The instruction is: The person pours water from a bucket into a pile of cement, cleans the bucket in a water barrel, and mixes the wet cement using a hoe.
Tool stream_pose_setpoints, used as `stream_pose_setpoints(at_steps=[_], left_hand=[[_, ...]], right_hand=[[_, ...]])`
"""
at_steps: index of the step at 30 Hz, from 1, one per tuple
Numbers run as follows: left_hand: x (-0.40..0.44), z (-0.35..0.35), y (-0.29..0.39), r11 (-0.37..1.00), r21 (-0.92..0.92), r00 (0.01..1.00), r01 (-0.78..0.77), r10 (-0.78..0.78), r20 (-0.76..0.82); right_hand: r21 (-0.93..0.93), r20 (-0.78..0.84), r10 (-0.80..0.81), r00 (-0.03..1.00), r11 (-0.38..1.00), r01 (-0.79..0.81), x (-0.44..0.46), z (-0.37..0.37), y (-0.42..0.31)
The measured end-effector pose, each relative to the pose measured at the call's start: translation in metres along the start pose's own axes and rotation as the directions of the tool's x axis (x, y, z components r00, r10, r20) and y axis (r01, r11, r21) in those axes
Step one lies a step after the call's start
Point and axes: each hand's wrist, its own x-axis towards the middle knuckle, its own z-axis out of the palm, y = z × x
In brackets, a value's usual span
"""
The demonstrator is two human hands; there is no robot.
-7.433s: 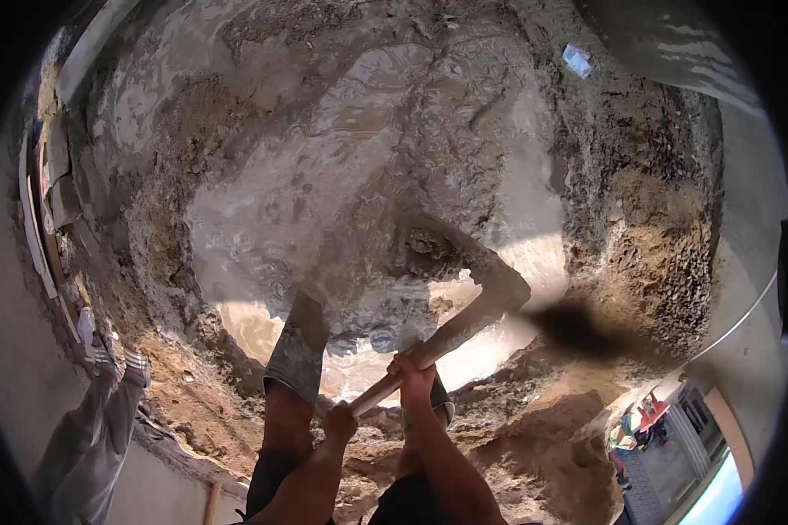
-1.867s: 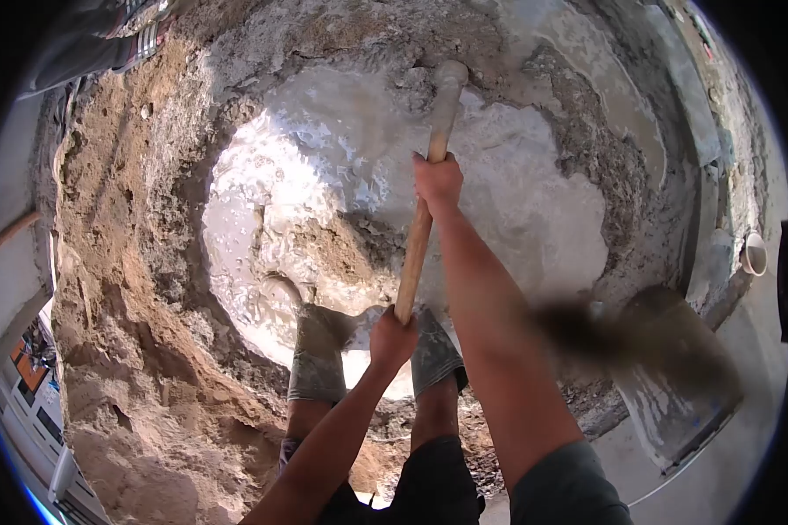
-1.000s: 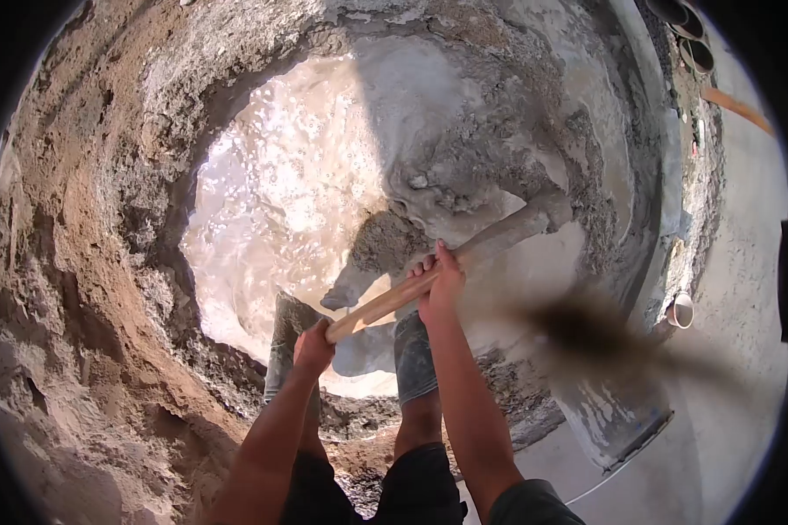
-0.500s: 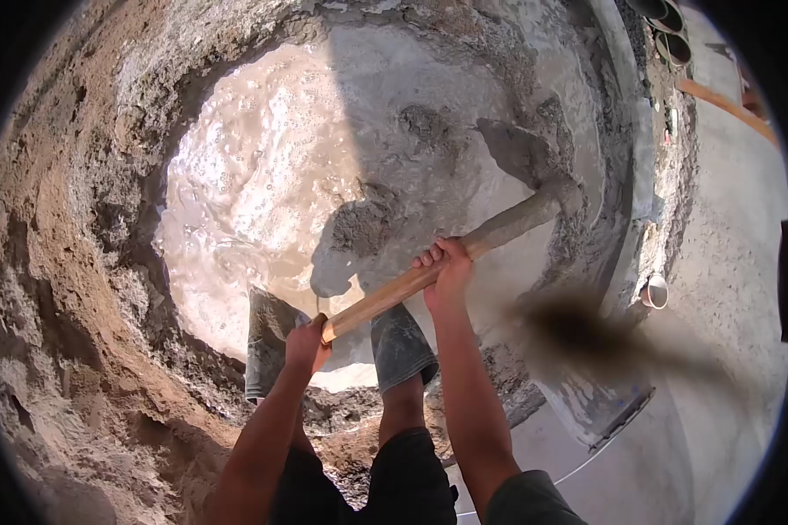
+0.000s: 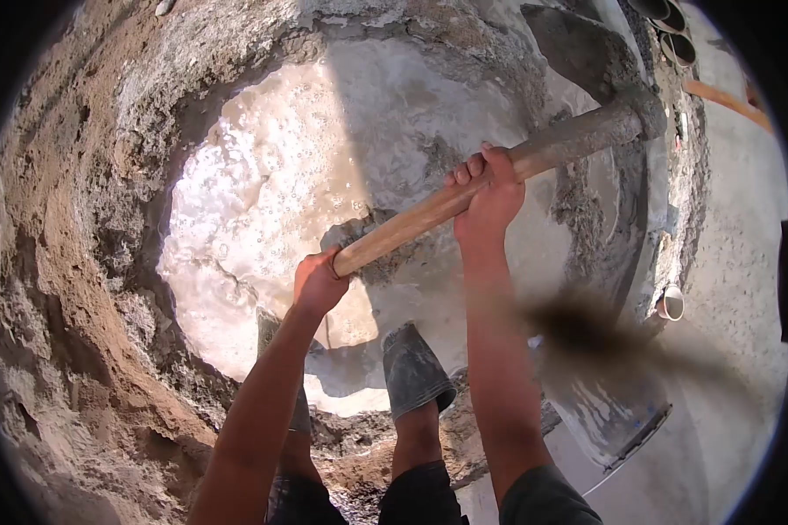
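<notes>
Both my hands grip the wooden handle of a mortar-caked hoe (image 5: 416, 220). My left hand (image 5: 321, 282) is closed round the handle's butt end, and my right hand (image 5: 492, 201) wraps it farther up. The hoe's broad grey blade (image 5: 578, 54) is raised at the upper right, over the rim of the pit. Below the handle lies a wide pool of wet, bubbly grey mortar (image 5: 254, 188), half in sun and half in shade. A rubber boot (image 5: 416, 372) on one leg stands at its near edge; the other boot is mostly hidden behind my left arm.
Rough sand and dirt (image 5: 52, 271) bank the left side. At lower right sits a mortar-smeared bucket (image 5: 600, 420). Several round pipes or pots (image 5: 677, 48), a wooden strip (image 5: 727, 103) and a small cup (image 5: 670, 304) lie right. A dark blur (image 5: 587, 331) covers part of the view.
Both hands have moved up and to the right with the hoe. Its blade has risen from over the mortar to the pit's upper-right rim.
</notes>
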Motion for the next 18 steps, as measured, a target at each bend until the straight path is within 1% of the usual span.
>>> stream_pose_setpoints(at_steps=[1,2,3,4,6,8,9,10,12,13,15,17,18], left_hand=[[0.007,0.003,0.004,0.999,-0.011,1.000,0.030,-0.030,0.002],[0.011,0.006,0.009,0.998,-0.020,0.998,0.063,-0.062,0.002],[0.009,0.008,0.018,0.983,0.007,0.981,0.185,-0.186,0.056],[-0.005,0.012,0.026,0.974,-0.069,0.976,0.215,-0.212,0.051],[-0.033,0.020,0.043,0.956,-0.088,0.959,0.280,-0.282,-0.009],[-0.052,0.006,0.068,0.936,-0.137,0.945,0.325,-0.318,0.072],[-0.049,-0.002,0.085,0.926,-0.179,0.943,0.332,-0.322,0.082],[-0.054,-0.004,0.101,0.928,-0.128,0.936,0.351,-0.344,0.073],[-0.073,-0.006,0.118,0.912,-0.176,0.929,0.370,-0.362,0.079],[-0.075,-0.005,0.118,0.912,-0.188,0.931,0.366,-0.360,0.066],[-0.105,0.006,0.105,0.899,-0.200,0.921,0.389,-0.381,0.080],[-0.127,0.011,0.090,0.893,-0.165,0.908,0.418,-0.409,0.085],[-0.138,0.013,0.077,0.905,-0.150,0.917,0.399,-0.389,0.090]], right_hand=[[-0.073,-0.027,0.000,1.000,0.997,-0.002,0.023,0.012,0.006],[-0.175,-0.038,0.033,0.999,0.984,-0.039,0.051,0.019,0.020],[-0.275,-0.053,0.063,0.997,0.959,-0.075,0.078,0.020,0.038],[-0.407,-0.093,0.129,0.987,0.900,-0.156,0.098,0.018,0.057],[-0.620,-0.178,0.235,0.955,0.727,-0.295,0.125,0.020,0.089],[-0.582,-0.160,0.322,0.933,0.732,-0.353,0.126,0.004,0.084],[-0.574,-0.115,0.353,0.929,0.739,-0.352,0.137,0.011,0.073],[-0.575,-0.073,0.376,0.924,0.741,-0.347,0.147,0.015,0.069],[-0.569,-0.051,0.440,0.897,0.725,-0.388,0.139,-0.005,0.064],[-0.571,-0.032,0.425,0.905,0.736,-0.365,0.133,0.002,0.058],[-0.573,-0.038,0.417,0.908,0.736,-0.362,0.090,-0.013,0.060],[-0.520,-0.043,0.434,0.900,0.760,-0.391,0.062,-0.027,0.069],[-0.483,-0.061,0.439,0.896,0.773,-0.411,0.044,-0.033,0.071]])
